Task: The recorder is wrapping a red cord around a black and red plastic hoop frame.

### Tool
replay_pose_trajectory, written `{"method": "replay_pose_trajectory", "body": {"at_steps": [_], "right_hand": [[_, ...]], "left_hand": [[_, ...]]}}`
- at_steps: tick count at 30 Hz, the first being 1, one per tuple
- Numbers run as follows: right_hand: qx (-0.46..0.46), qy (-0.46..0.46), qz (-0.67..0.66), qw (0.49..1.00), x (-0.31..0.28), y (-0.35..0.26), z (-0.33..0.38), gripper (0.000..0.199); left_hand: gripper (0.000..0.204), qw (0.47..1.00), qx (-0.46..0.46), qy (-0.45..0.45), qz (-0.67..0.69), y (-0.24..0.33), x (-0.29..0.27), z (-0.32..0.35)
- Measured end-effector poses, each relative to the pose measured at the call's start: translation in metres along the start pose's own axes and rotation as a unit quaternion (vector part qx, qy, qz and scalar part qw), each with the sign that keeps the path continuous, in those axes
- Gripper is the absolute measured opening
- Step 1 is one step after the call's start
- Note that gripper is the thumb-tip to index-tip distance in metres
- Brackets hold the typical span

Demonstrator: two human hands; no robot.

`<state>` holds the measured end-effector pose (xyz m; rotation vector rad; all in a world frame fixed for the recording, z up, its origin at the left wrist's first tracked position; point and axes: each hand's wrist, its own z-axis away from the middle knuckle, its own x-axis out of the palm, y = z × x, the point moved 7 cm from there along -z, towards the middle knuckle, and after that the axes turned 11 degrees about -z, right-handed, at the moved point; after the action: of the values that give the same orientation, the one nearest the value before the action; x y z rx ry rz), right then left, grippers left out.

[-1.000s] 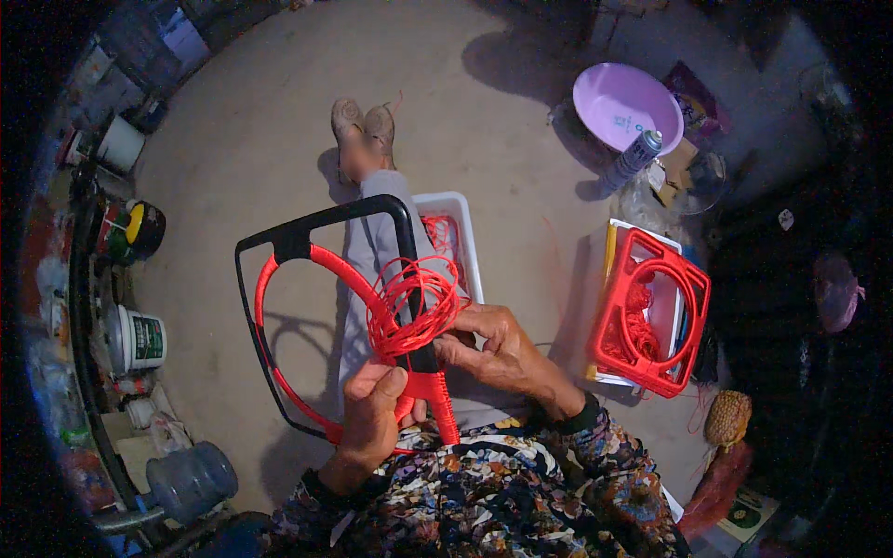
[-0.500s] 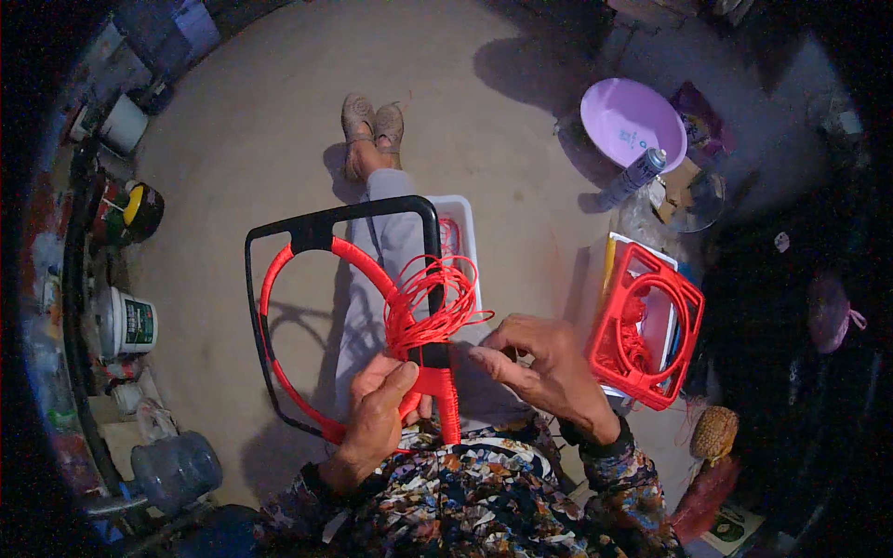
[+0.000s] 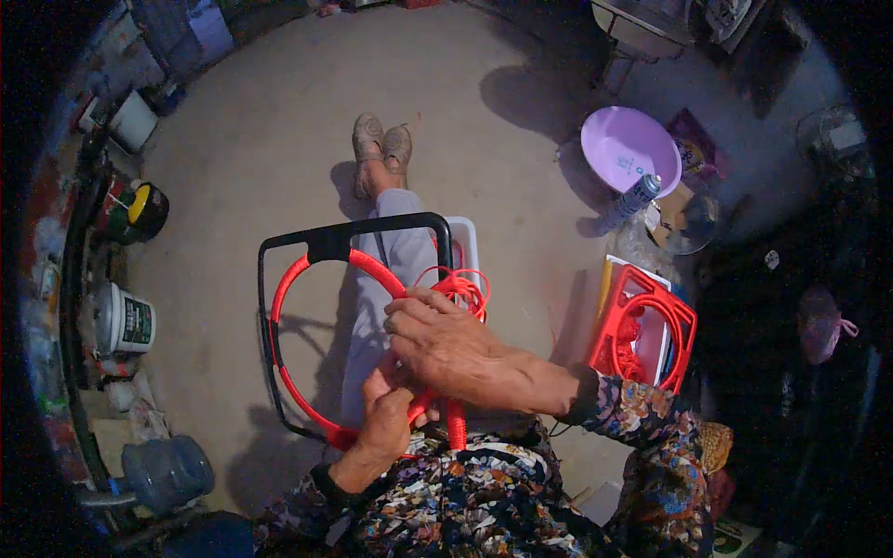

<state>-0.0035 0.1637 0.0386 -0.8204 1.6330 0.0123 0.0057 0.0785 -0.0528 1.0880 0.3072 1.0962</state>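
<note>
A black frame [image 3: 372,225] with a ring inside, largely wrapped in red cord, rests over my lap. My left hand [image 3: 383,423] is closed on the cord-wrapped lower part of this frame, its thumb on top. Reaching across from the right, my right hand [image 3: 446,349] lies over the frame's right side, fingers curled around the loose hank of red cord [image 3: 462,286]. Loops of the hank stick out beyond the knuckles. The right fingertips, and the cord under them, are hidden by the back of the hand.
On the right, a red frame [image 3: 606,321] lies on a white box of red cord. Beyond stand a purple basin [image 3: 625,153] and a spray can [image 3: 637,200]. A white bin [image 3: 465,244] is by my legs. Buckets [image 3: 130,321] and a water jug [image 3: 167,472] line the left.
My right hand has swung left from beside the frame to over the cord hank, covering much of it. My left hand keeps its grip. The view has shifted slightly.
</note>
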Motion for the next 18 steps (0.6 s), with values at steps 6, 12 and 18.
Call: {"method": "replay_pose_trajectory", "body": {"at_steps": [6, 12, 18], "right_hand": [[0.290, 0.354, -0.449, 0.767, -0.045, 0.058, 0.077, 0.020], [0.332, 0.566, -0.591, 0.469, -0.052, 0.110, 0.199, 0.026], [0.323, 0.566, -0.600, 0.465, -0.033, 0.110, 0.230, 0.019]], "left_hand": [[0.030, 1.000, 0.004, -0.007, 0.010, -0.005, -0.009, -0.002], [0.016, 0.999, -0.013, -0.011, 0.030, -0.004, -0.014, 0.004], [0.013, 0.999, -0.042, -0.015, 0.005, 0.000, -0.010, 0.012]]}}
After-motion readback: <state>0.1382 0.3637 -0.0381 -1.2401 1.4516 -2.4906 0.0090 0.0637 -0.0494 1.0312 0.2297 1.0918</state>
